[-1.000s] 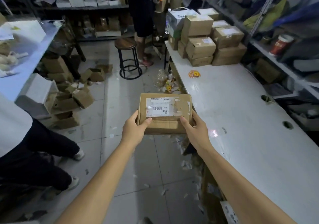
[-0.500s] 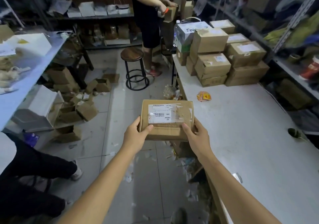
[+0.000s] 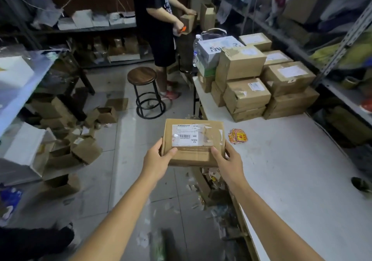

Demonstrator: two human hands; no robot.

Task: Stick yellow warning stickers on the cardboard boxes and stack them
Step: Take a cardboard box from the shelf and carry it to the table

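A flat cardboard box [image 3: 196, 156] with a white shipping label on top is held level in front of me, over the floor at the left edge of the white table [image 3: 291, 180]. My left hand [image 3: 158, 161] grips its near left corner, thumb on top. My right hand [image 3: 229, 165] grips the near right corner the same way. A small pile of yellow warning stickers [image 3: 237, 136] lies on the table just right of the box. A stack of sealed cardboard boxes [image 3: 261, 87] stands at the table's far end.
A round wooden stool [image 3: 142, 77] stands on the floor ahead, with a person in black [image 3: 159, 25] behind it handling a small box. Open cartons [image 3: 80, 146] and paper scraps litter the floor at left. Metal shelving [image 3: 342, 45] runs along the right wall.
The view has closed in on the table's far end, so the stacked boxes and stickers look nearer. The box stays in both hands, held the same way.
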